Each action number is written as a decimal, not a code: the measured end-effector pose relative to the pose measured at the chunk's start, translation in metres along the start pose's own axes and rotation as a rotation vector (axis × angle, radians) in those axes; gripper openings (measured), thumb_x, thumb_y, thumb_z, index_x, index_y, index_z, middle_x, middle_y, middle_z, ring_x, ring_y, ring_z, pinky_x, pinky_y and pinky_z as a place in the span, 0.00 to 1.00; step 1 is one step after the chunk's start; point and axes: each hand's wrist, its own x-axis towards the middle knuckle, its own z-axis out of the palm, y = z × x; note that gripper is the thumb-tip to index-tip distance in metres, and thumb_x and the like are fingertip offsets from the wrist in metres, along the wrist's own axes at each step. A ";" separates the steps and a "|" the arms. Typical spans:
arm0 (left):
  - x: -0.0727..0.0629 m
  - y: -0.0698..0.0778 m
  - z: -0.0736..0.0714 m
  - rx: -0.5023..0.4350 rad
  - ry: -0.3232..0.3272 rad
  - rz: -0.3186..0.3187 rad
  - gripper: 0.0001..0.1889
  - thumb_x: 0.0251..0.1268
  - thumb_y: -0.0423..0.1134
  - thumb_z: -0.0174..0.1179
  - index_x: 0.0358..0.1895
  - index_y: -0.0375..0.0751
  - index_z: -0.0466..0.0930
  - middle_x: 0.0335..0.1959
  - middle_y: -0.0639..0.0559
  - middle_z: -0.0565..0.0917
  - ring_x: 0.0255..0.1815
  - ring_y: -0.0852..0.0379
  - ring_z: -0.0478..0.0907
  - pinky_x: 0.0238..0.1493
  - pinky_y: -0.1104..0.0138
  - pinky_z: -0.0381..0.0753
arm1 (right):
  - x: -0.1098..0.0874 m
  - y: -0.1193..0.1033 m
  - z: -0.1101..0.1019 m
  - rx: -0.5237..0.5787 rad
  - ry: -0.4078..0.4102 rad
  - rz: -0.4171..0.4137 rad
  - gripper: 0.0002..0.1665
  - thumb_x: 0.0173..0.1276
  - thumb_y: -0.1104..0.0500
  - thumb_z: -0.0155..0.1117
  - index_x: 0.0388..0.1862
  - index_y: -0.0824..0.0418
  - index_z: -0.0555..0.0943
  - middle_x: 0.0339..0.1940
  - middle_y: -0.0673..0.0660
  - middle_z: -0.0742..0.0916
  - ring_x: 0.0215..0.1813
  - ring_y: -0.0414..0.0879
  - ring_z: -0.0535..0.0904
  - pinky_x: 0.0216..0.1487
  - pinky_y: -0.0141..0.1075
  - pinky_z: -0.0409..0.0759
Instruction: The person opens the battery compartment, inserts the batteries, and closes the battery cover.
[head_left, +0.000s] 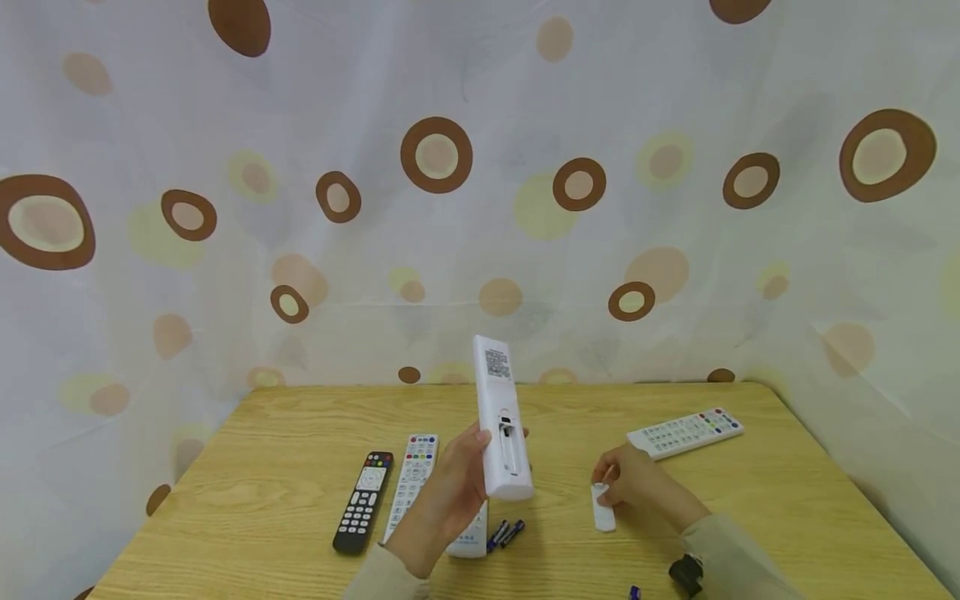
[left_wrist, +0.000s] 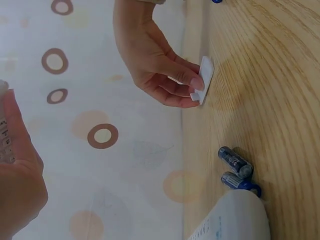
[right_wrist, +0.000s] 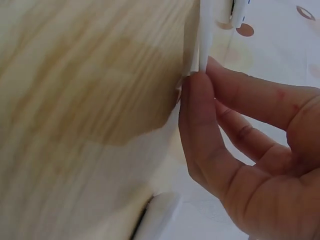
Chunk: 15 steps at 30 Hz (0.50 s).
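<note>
My left hand [head_left: 457,479] grips a white remote control [head_left: 491,392] above the table, its back towards me. The battery compartment [head_left: 510,446] in that back is uncovered, and I see no batteries in it. A small white battery cover [head_left: 602,508] is pinched between the thumb and fingers of my right hand [head_left: 633,482], low over the tabletop at the right. In the left wrist view the right hand [left_wrist: 157,65] holds the cover [left_wrist: 206,75] by one end. Two dark blue batteries [head_left: 506,533] lie side by side below the raised remote.
A black remote [head_left: 363,504] and a white remote [head_left: 414,475] lie to the left. Another white remote [head_left: 471,537] is partly behind the left forearm. One more white remote [head_left: 686,433] lies at the back right. A further battery [head_left: 635,592] shows at the bottom edge.
</note>
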 end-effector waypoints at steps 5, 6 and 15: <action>-0.003 0.002 0.000 -0.038 -0.009 0.008 0.37 0.67 0.45 0.47 0.73 0.29 0.47 0.57 0.44 0.74 0.50 0.50 0.77 0.54 0.61 0.77 | 0.002 -0.005 0.001 -0.037 0.022 0.039 0.14 0.45 0.76 0.74 0.26 0.63 0.79 0.21 0.54 0.76 0.24 0.44 0.71 0.25 0.34 0.74; -0.003 0.003 0.000 -0.042 -0.008 0.009 0.37 0.67 0.45 0.47 0.73 0.28 0.47 0.57 0.45 0.75 0.50 0.51 0.77 0.54 0.61 0.77 | 0.001 -0.005 0.001 -0.040 0.020 0.042 0.14 0.46 0.76 0.73 0.26 0.64 0.79 0.21 0.54 0.76 0.24 0.44 0.71 0.25 0.34 0.74; -0.007 0.004 0.000 -0.063 0.000 0.009 0.36 0.67 0.45 0.48 0.73 0.32 0.48 0.56 0.46 0.75 0.48 0.50 0.77 0.53 0.60 0.77 | -0.004 -0.011 -0.001 -0.103 0.028 0.015 0.14 0.47 0.75 0.73 0.28 0.64 0.79 0.22 0.54 0.76 0.25 0.45 0.71 0.26 0.35 0.72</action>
